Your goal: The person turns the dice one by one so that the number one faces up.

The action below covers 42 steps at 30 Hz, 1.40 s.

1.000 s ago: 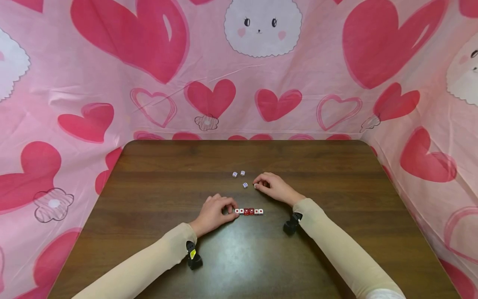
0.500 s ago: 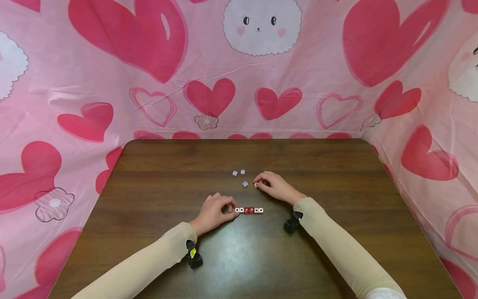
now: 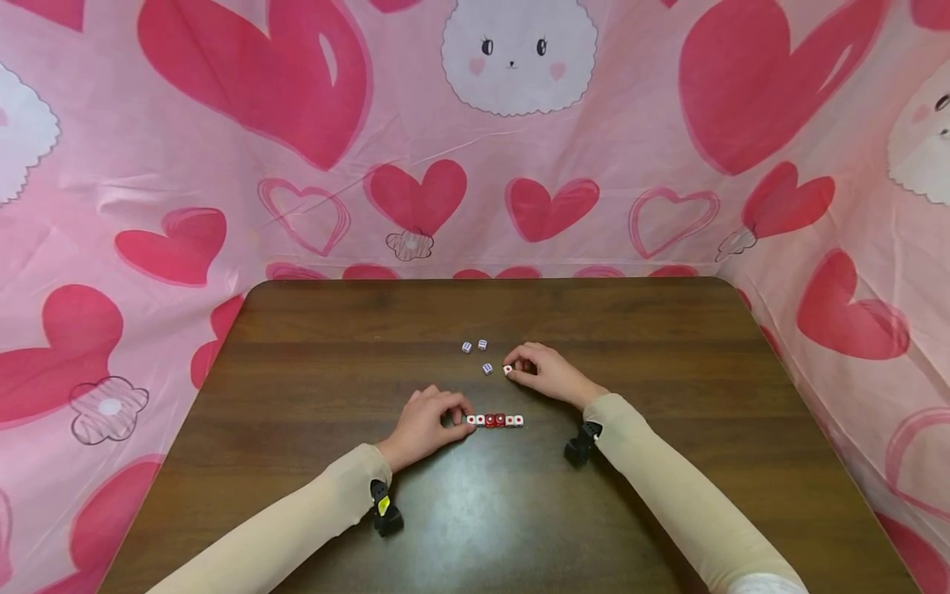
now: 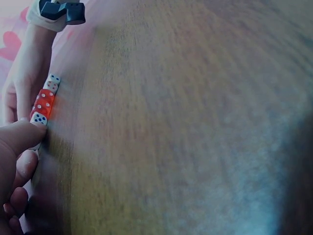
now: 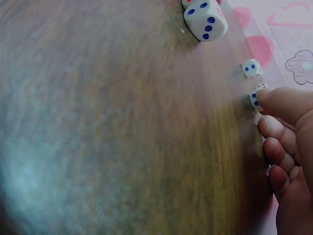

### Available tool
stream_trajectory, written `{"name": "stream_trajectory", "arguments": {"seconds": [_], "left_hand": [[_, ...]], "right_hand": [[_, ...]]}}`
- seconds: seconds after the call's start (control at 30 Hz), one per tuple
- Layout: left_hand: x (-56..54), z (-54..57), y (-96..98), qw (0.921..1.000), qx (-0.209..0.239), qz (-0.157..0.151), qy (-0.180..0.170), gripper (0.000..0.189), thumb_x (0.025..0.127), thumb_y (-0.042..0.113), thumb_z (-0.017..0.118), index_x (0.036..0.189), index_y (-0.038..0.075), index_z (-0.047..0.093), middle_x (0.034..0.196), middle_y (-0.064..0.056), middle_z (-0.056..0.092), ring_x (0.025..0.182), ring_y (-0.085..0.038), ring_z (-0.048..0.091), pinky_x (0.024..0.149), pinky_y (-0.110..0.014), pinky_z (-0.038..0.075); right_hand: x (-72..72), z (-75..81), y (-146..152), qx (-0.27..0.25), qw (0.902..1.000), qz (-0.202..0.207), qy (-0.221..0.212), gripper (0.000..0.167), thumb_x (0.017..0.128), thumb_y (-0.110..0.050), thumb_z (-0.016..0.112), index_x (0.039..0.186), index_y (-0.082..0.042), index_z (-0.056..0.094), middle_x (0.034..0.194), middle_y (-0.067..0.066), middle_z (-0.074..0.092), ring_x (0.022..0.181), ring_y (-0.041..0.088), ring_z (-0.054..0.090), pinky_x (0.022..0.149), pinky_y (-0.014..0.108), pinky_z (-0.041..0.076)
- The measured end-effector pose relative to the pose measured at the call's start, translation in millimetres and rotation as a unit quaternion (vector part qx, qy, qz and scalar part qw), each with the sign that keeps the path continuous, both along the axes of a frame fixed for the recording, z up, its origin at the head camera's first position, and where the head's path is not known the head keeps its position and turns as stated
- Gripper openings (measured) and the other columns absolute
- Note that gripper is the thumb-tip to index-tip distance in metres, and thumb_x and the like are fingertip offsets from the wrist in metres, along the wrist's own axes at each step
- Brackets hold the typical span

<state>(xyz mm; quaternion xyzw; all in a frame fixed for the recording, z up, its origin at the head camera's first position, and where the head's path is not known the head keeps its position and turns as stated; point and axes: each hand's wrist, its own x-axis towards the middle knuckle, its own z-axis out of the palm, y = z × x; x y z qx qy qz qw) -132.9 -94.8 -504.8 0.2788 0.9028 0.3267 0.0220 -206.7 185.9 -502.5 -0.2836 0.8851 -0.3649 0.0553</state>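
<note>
A straight row of dice lies mid-table: white dice with single red pips up at both ends, two red dice (image 3: 495, 421) between. My left hand (image 3: 425, 425) pinches the white die (image 3: 471, 421) at the row's left end between thumb and index finger. The left wrist view shows the thumb against a white die (image 4: 38, 118) with blue pips. Farther back, my right hand (image 3: 549, 373) pinches a single white die (image 3: 508, 370), a red pip facing up. To its left lie three loose white dice, one nearest (image 3: 486, 369) the right fingertips.
Two of the loose dice, a left one (image 3: 466, 347) and a right one (image 3: 482, 345), sit farther back on the brown wooden table (image 3: 356, 330). Pink heart-patterned cloth (image 3: 490, 132) rises behind and along both sides. A small black device (image 3: 387, 516) hangs at each wrist.
The die in my right fingers has turned, and its red pip now shows on top. Both hands have stayed in place, and the row is unchanged.
</note>
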Motion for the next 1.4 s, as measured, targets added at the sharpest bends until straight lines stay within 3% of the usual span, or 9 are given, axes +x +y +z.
{"name": "stream_trajectory", "arguments": {"seconds": [0.23,0.6,0.87,1.4], "left_hand": [[0.7,0.6,0.3,1.0000,0.001,-0.001,-0.004,0.015,0.089,0.032,0.084,0.096,0.028,0.071,0.076,0.022,0.053,0.074,-0.004,0.040,0.077,-0.032,0.033],[1.4,0.6,-0.4,1.0000,0.002,0.000,-0.003,0.015,0.089,0.032,0.084,0.096,0.028,0.071,0.077,0.019,0.055,0.074,-0.004,0.040,0.077,-0.032,0.032],[1.9,0.2,-0.1,1.0000,0.003,0.000,-0.006,0.015,0.089,0.032,0.084,0.096,0.028,0.071,0.077,0.019,0.055,0.075,-0.004,0.040,0.078,-0.033,0.032],[2.6,-2.4,-1.0,0.9999,0.012,-0.002,0.006,0.015,0.089,0.031,0.084,0.097,0.027,0.072,0.076,0.020,0.055,0.075,-0.005,0.040,0.078,-0.032,0.032]], "right_hand": [[2.1,0.0,0.3,0.003,0.9997,0.005,0.022,0.012,0.095,-0.014,0.076,0.106,-0.012,0.073,0.089,-0.003,0.059,0.086,0.013,0.055,0.079,0.033,0.047],[12.7,4.4,4.4,0.035,0.9993,0.005,0.012,0.012,0.096,-0.016,0.075,0.107,-0.015,0.072,0.090,-0.006,0.059,0.088,0.012,0.054,0.082,0.033,0.047],[28.2,5.3,12.0,0.049,0.9988,0.007,-0.002,0.012,0.097,-0.018,0.075,0.108,-0.017,0.071,0.090,-0.008,0.057,0.087,0.011,0.052,0.079,0.031,0.047],[63.8,1.3,26.8,0.052,0.9972,0.043,0.029,0.013,0.094,-0.018,0.078,0.104,-0.020,0.069,0.086,-0.014,0.055,0.084,0.008,0.048,0.081,0.032,0.041]]}}
